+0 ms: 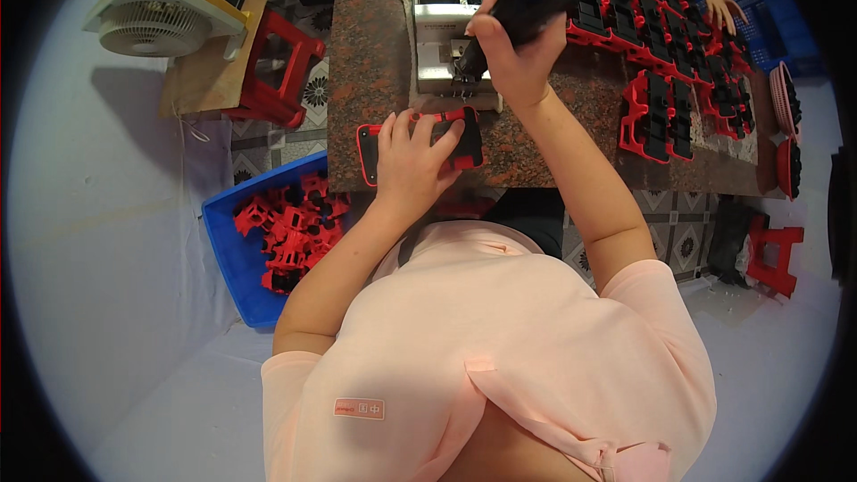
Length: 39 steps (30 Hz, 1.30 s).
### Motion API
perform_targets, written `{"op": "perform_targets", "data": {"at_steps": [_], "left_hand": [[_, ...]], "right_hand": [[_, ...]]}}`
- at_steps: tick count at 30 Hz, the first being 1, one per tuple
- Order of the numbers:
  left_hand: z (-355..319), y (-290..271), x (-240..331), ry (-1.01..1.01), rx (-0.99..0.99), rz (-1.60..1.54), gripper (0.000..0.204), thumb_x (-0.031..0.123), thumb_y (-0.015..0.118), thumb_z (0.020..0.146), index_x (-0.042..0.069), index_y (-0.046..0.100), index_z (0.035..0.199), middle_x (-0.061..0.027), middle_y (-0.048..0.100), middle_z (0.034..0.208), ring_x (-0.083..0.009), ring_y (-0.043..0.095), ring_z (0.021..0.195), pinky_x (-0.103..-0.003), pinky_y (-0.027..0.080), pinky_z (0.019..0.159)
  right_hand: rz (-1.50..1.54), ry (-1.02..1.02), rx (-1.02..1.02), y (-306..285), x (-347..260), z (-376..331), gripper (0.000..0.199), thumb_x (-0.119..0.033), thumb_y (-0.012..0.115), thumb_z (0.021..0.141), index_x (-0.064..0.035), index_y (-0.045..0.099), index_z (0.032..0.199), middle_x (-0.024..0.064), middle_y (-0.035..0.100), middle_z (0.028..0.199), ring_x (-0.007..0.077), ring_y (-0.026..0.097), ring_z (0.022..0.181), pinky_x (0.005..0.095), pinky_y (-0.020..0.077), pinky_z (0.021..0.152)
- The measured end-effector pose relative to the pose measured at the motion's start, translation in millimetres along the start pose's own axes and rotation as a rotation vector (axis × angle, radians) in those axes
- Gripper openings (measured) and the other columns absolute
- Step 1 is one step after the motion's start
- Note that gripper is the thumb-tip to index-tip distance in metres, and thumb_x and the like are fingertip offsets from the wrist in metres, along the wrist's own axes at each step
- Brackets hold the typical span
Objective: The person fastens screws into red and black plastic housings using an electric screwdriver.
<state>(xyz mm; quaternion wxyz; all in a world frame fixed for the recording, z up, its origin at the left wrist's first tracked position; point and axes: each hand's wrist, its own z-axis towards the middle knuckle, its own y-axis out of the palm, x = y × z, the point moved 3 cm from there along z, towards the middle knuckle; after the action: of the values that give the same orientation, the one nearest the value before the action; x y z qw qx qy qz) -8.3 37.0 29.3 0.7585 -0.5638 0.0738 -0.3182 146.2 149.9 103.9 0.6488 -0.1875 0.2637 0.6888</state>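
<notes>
Where the left grip [412,159] rests: spread wide over a red-black case [467,141]
Right grip [518,64]: wrapped around a black tool [536,2]
Surface [368,62]: speckled brown

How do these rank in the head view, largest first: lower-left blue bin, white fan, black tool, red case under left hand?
1. Blue bin
2. White fan
Unsure: black tool and red case look alike.

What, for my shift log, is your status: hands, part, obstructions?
Left hand spread over red-black part on bench. Right hand gripping black tool. Possible obstruction: white machine just beyond part.
</notes>
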Motion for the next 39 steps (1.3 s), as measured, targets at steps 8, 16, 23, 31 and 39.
{"op": "perform_targets", "data": {"at_steps": [8, 16, 23, 31, 39], "left_hand": [[2.0, 1.9, -0.2, -0.008, -0.005, -0.011, 0.071, 0.029, 0.085, 0.062, 0.021, 0.059, 0.128, -0.0113, 0.055, 0.117, -0.036, 0.049, 0.118, -0.054, 0.035, 0.103], [-1.2, 2.2, -2.4, -0.016, -0.022, 0.004, 0.072, 0.028, 0.085, 0.062, 0.024, 0.059, 0.129, -0.0115, 0.055, 0.117, -0.0362, 0.049, 0.117, -0.053, 0.035, 0.104], [-0.5, 1.9, -0.7, -0.013, -0.033, 0.009, 0.073, 0.028, 0.085, 0.063, 0.024, 0.057, 0.13, -0.0114, 0.054, 0.118, -0.0365, 0.049, 0.117, -0.054, 0.035, 0.104], [-0.1, 4.6, -1.4, -0.005, 0.004, 0.038, 0.072, 0.028, 0.084, 0.062, 0.022, 0.058, 0.128, -0.0113, 0.054, 0.117, -0.0368, 0.049, 0.117, -0.054, 0.036, 0.103], [8.7, 0.1, -4.0, -0.045, -0.003, -0.032, 0.067, 0.023, 0.082, 0.063, 0.023, 0.059, 0.126, -0.0117, 0.055, 0.114, -0.038, 0.051, 0.113, -0.055, 0.037, 0.103]], "right_hand": [[0.069, 0.321, 0.134, -15.6, 5.2, 16.3, 0.02, -0.013, 0.063, 0.095, -0.0015, 0.047, 0.098, 0.0066, 0.061, 0.075, 0.014, 0.061, 0.058, 0.0286, 0.053, 0.052], [0.088, 0.205, 0.005, -17.3, -54.4, 3.3, 0.053, -0.038, 0.067, 0.092, 0.0034, 0.044, 0.117, 0.0145, 0.06, 0.082, 0.0217, 0.062, 0.066, 0.0358, 0.0551, 0.059], [0.087, 0.195, 0.044, -10.1, -46.1, -10.4, 0.053, -0.034, 0.069, 0.091, 0.0032, 0.043, 0.119, 0.014, 0.06, 0.084, 0.0205, 0.062, 0.067, 0.0342, 0.0549, 0.061], [0.016, 0.192, -0.087, 10.8, -43.6, -12.7, 0.044, -0.013, 0.072, 0.087, 0.0036, 0.044, 0.117, 0.01, 0.063, 0.08, 0.0152, 0.061, 0.067, 0.026, 0.0506, 0.062], [-0.103, 0.187, -0.146, 15.0, -33.9, -18.6, 0.057, -0.016, 0.087, 0.074, 0.0007, 0.052, 0.116, 0.0022, 0.066, 0.086, 0.0098, 0.062, 0.074, 0.0245, 0.0511, 0.067]]}}
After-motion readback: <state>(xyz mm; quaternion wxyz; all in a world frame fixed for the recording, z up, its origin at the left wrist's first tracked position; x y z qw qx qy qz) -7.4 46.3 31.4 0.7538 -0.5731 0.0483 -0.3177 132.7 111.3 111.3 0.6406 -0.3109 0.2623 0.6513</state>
